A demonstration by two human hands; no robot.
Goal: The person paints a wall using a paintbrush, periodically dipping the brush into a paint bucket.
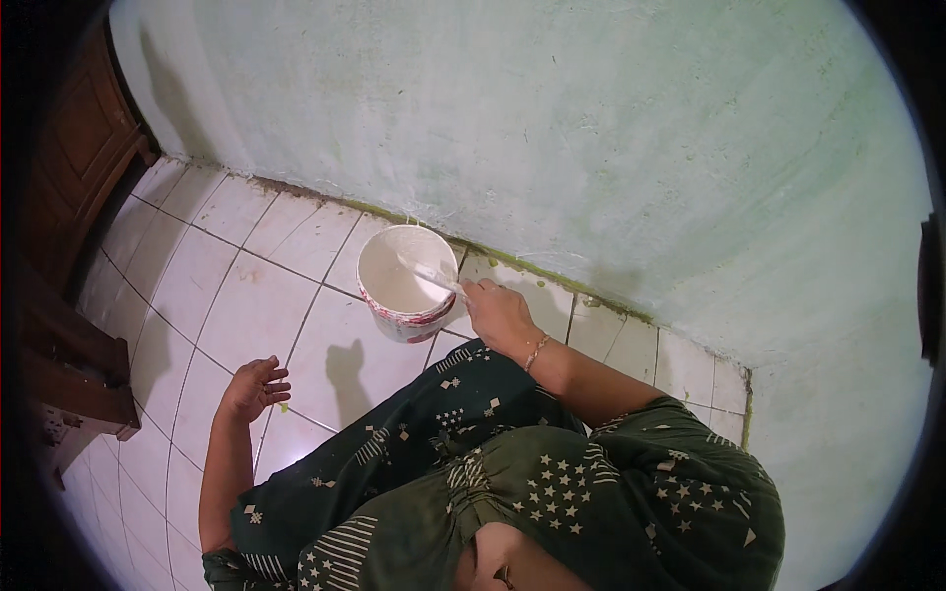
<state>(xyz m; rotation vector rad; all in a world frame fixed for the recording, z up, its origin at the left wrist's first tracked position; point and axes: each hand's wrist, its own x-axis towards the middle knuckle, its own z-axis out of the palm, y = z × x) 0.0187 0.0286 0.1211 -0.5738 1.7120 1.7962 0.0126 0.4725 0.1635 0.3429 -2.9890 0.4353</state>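
Observation:
A white paint bucket (406, 325) with red smears around its side stands on the tiles close to the wall. My right hand (498, 313) is at the bucket's right rim, its fingers closed around the handle of a paintbrush (434, 277). The brush slants down to the left into the bucket, its head hard to make out against the pale inside. Off to the left, my left hand (256, 387) is held above the floor with nothing in it, its fingers loosely bent and apart.
A pale green, patchily painted wall (611, 148) runs behind the bucket and round to the right. Green paint marks the wall's foot and spots the white tile floor (251, 295). Dark wooden furniture (89, 138) stands at the far left, with another wooden piece (89, 379) nearer.

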